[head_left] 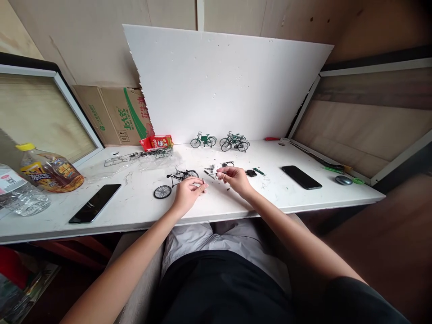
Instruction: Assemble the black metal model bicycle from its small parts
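Forearms run up from the lap to the table (pixel 270 198) edge. L hand (pixel 186 192) pinches a tiny dark pin (pixel 203 181). R hand (pixel 235 178) has fingertips pinched on smth too small to tell. Half-built black bike (pixel 182 175) lies just behind L hand, long axis left-right, so L is nearer.

I cannot make out the tiny dark piece (pixel 203 182) in my left grip (pixel 187 192), nor whether my right grip (pixel 236 179) pinches anything; far left of both, the frame edge cuts off a clear bottle (pixel 16 195).
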### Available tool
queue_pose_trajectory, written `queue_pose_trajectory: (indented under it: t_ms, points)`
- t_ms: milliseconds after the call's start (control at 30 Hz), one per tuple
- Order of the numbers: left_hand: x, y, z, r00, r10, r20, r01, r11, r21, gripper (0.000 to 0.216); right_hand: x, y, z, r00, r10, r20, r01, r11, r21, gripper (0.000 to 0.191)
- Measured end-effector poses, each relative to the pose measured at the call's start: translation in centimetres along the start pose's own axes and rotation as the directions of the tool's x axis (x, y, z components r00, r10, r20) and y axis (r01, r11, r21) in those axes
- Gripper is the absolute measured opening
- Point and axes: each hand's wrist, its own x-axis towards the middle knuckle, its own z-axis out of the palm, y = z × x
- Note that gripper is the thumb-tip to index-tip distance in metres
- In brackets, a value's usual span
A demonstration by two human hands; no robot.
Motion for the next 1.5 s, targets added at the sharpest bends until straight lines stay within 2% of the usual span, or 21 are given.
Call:
queue_pose_trajectory:
  t_ms: [100, 267, 500, 900, 1167, 1500]
  points:
    - [0.0, 0.2, 0.0, 0.997, -0.071, 0.013, 0.071, 0.997, -0.012, 0.036, -0.6, 0.2, 1.5, 0.999, -0.001, -0.053, 0.007, 0.994, 0.114, 0.044]
    - [0.0, 0.4, 0.1, 0.994, -0.104, 0.028, 0.104, 0.995, 0.004, 0.04, -1.3, 0.3, 2.2, 0.991, -0.079, -0.106, 0.094, 0.984, 0.148, 0.037]
    - [0.0, 0.4, 0.1, 0.994, -0.105, 0.041, 0.105, 0.994, 0.003, 0.041, -1.7, -0.1, 2.4, 0.985, -0.138, -0.099, 0.146, 0.987, 0.069, 0.031]
    - [0.0, 0.2, -0.1, 0.994, -0.086, 0.06, 0.087, 0.996, -0.01, 0.036, -1.9, -0.1, 2.5, 0.984, -0.147, -0.103, 0.148, 0.989, 0.008, 0.027]
    - [0.1, -0.2, -0.1, 0.996, -0.061, 0.068, 0.061, 0.998, 0.0, 0.038, -1.8, 0.2, 2.5, 0.983, -0.149, -0.11, 0.151, 0.989, 0.004, 0.033]
    - [0.1, 0.3, -0.1, 0.993, -0.099, 0.068, 0.1, 0.995, -0.004, 0.042, -1.9, 0.4, 2.6, 0.98, -0.172, -0.096, 0.163, 0.982, -0.094, 0.039]
